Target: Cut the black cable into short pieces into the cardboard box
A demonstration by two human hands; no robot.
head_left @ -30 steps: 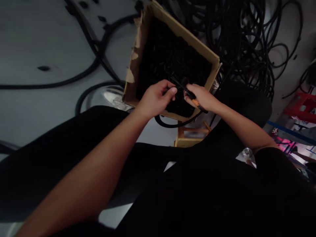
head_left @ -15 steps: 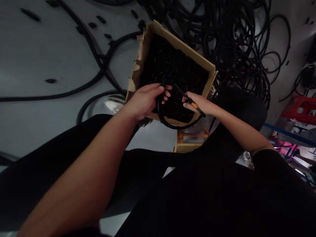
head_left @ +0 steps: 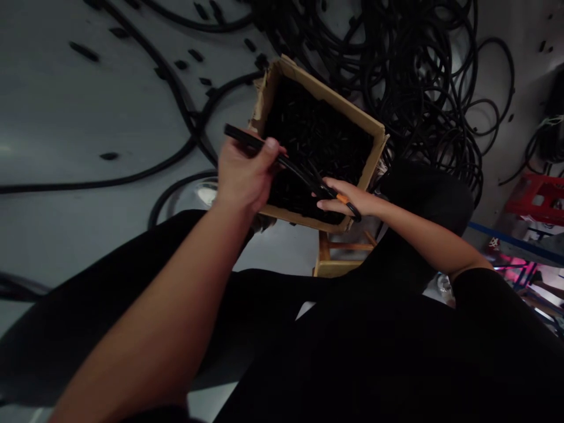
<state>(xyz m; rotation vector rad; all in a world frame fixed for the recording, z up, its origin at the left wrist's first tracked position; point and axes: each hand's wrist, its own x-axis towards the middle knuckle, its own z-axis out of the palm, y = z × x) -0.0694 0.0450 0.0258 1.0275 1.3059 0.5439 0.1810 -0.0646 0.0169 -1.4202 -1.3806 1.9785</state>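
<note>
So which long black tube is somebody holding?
The nearly straight, round black tube gripped in the left hand, one end jutting free. The other long black tubes aren't held: they lie curved or tangled on the grey floor.

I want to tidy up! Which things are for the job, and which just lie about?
Probably job things:
black tube in left hand
orange-and-black tool in right hand
cardboard box of black pieces

Probably lying about:
black bits on floor
red thing
wooden frame
</note>
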